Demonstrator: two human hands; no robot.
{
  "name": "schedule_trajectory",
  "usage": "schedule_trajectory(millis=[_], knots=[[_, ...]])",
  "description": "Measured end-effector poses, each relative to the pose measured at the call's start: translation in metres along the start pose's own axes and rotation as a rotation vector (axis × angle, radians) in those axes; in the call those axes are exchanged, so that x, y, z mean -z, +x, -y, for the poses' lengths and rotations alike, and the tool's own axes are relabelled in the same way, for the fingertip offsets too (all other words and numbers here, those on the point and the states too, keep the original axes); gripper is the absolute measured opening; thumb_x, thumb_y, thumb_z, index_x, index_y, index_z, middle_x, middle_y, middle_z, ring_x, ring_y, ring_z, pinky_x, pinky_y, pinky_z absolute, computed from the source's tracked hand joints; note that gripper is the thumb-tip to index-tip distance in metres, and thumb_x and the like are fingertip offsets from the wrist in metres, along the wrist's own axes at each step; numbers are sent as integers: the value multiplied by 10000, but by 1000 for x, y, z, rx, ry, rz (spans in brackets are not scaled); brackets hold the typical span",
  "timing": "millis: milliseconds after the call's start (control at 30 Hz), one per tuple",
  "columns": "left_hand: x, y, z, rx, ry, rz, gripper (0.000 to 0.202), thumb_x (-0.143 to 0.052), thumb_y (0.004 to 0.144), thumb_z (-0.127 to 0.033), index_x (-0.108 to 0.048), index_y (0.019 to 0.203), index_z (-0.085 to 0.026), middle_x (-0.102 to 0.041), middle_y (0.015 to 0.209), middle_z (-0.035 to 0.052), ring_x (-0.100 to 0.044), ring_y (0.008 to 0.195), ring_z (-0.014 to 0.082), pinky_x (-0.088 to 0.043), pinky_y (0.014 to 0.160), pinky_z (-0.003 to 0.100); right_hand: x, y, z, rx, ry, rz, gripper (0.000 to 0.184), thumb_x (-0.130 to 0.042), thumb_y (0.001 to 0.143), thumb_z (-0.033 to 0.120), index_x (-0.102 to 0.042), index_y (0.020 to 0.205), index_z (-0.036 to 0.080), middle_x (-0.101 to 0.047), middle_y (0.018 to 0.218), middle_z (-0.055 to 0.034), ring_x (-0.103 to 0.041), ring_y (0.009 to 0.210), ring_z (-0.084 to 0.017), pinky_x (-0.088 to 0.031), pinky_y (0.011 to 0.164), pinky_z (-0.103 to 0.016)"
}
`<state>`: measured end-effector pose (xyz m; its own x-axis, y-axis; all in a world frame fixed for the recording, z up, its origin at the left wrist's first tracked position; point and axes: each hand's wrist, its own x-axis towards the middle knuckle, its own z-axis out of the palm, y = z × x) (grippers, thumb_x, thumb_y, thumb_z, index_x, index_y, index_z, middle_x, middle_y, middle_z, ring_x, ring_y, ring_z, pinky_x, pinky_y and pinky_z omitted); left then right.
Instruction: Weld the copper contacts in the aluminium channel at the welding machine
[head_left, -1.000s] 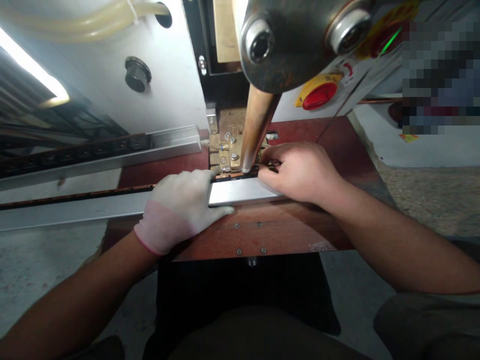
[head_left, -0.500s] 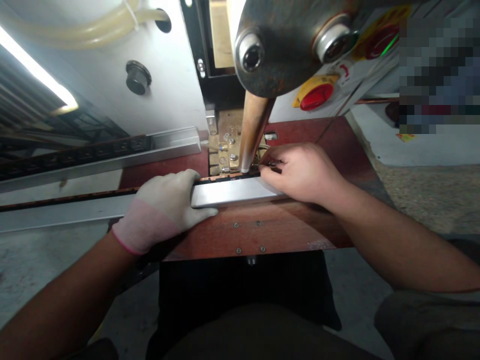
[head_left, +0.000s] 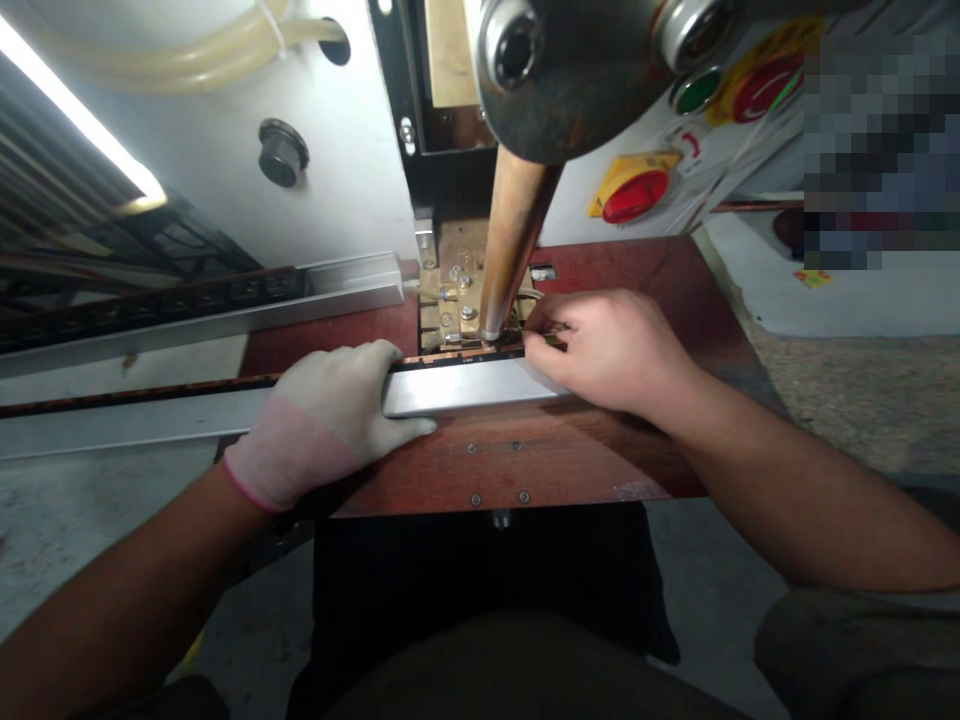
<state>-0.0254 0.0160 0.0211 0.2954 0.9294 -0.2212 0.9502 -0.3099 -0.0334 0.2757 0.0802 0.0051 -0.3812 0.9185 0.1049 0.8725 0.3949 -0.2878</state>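
A long silver metal rail (head_left: 465, 387) lies across the red-brown machine table (head_left: 570, 450), running off to the left. My left hand (head_left: 330, 415), in a white glove, is wrapped over the rail and grips it. My bare right hand (head_left: 607, 350) rests on the rail's right end, its fingertips pinched on a small part that I cannot make out, just right of the copper rod (head_left: 510, 250). The rod comes down from the dark round machine head (head_left: 592, 80) onto a brass fixture (head_left: 454, 300) behind the rail.
A second metal rail (head_left: 225, 315) lies further back on the left. A black knob (head_left: 281, 152) sits on the white machine wall. A red and yellow stop switch (head_left: 634, 190) and coloured buttons are at the upper right. Grey floor lies either side.
My left hand has slid left along the rail by a hand's width, then stayed still. My right hand has hardly moved.
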Motion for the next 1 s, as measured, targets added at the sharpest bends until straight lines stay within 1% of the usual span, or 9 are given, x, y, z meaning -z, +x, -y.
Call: schedule_trajectory(millis=[67, 133, 267, 400, 500, 633, 800, 900, 1000], knots=[[-2, -2, -6, 9, -12, -21, 554, -781, 1028, -742, -771, 1206, -218, -892, 1164, 172, -853, 1005, 424, -589, 827, 522, 2, -1, 0, 20, -2, -14, 220, -703, 1015, 385, -915, 1003, 325, -861, 862, -80, -795, 823, -322, -488, 704, -434], [-5, -4, -14, 6, -9, -67, 578, -752, 1043, -752, -798, 1236, -209, -890, 1156, 180, -855, 1010, 433, -586, 827, 527, 4, -2, 1, 22, -4, -22, 222, -705, 1028, 383, -918, 1000, 327, -843, 827, -77, -785, 808, -327, -493, 711, -444], [-14, -7, -30, -22, 15, -164, 653, -663, 1082, -792, -817, 1251, -180, -882, 1153, 210, -851, 1012, 437, -582, 832, 532, 6, -6, 5, 34, 59, -14, 245, -696, 1051, 367, -929, 1020, 296, -826, 806, -77, -759, 761, -304, -481, 729, -433], [-21, -9, -35, -49, 23, -222, 657, -650, 1091, -776, -814, 1261, -164, -872, 1114, 212, -840, 1002, 440, -589, 839, 542, 1, -10, 11, 114, 149, -41, 283, -662, 1051, 332, -936, 1053, 258, -834, 811, -59, -716, 699, -253, -465, 739, -398], [-23, -10, -35, -57, 39, -248, 657, -631, 1109, -760, -813, 1291, -155, -867, 1106, 210, -837, 1010, 442, -593, 847, 548, -6, -12, 15, 184, 130, -81, 296, -651, 1052, 332, -937, 1059, 254, -853, 828, -61, -753, 770, -266, -489, 789, -393], [-22, -11, -35, -55, 21, -239, 660, -621, 1111, -764, -819, 1284, -158, -869, 1127, 213, -834, 1012, 439, -594, 857, 550, -9, -12, 17, 187, 61, -77, 310, -640, 1073, 339, -938, 1092, 256, -880, 865, -79, -800, 865, -302, -495, 813, -402], [-18, -8, -33, -34, -8, -190, 691, -613, 1103, -820, -817, 1258, -178, -870, 1188, 221, -836, 1030, 426, -587, 866, 529, -6, -11, 14, 141, -27, -65, 263, -641, 1043, 314, -890, 978, 261, -880, 877, -80, -781, 823, -288, -441, 757, -397], [-14, -3, -30, -34, -6, -147, 671, -679, 1072, -821, -810, 1268, -193, -874, 1187, 202, -844, 1036, 413, -589, 866, 502, -5, -7, 12, 109, -44, -53, 228, -663, 1018, 331, -860, 926, 262, -865, 858, -75, -754, 787, -274, -389, 714, -389], [-10, 2, -28, -45, -27, -125, 658, -736, 1040, -815, -807, 1300, -215, -889, 1195, 179, -857, 1042, 410, -596, 857, 489, -5, -3, 12, 67, -65, -25, 244, -667, 1017, 369, -851, 899, 260, -844, 819, -76, -731, 759, -273, -345, 689, -395]])
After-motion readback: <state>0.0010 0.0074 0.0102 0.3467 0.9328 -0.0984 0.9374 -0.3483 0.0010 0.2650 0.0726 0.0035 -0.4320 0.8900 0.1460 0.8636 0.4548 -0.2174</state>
